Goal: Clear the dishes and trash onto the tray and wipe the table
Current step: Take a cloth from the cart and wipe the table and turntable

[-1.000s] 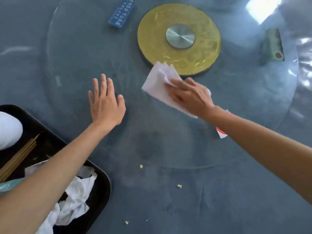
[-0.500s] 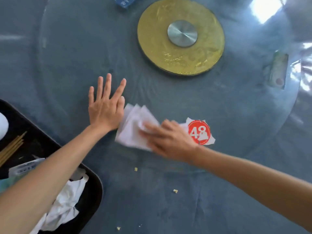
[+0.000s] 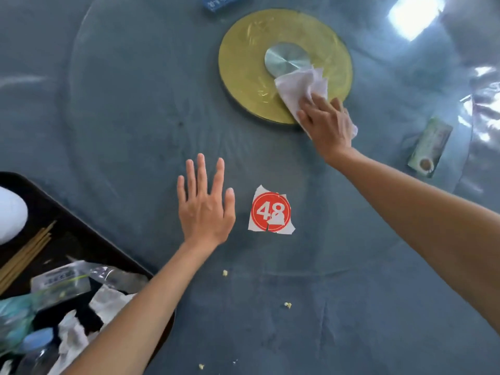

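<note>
My right hand (image 3: 326,123) presses a white paper napkin (image 3: 300,85) flat on the glass turntable, over the near right part of the gold disc (image 3: 243,63). My left hand (image 3: 204,204) lies flat on the glass with fingers spread and nothing in it. A torn white paper with a red "48" circle (image 3: 270,211) lies just right of my left hand. The black tray (image 3: 89,239) sits at the lower left, holding chopsticks (image 3: 24,255), crumpled tissue (image 3: 108,299), plastic wrappers, a bottle (image 3: 38,347) and a white dish (image 3: 9,215).
Small yellow crumbs (image 3: 287,305) dot the blue tablecloth near the front edge. A green packet (image 3: 430,144) lies on the glass at the right and a blue box (image 3: 221,1) at the top edge. Crinkled clear plastic shines at the far right.
My right hand swept the napkin from beside my left hand up and right onto the gold disc, leaving the "48" paper fully in view. My left hand stayed flat on the glass.
</note>
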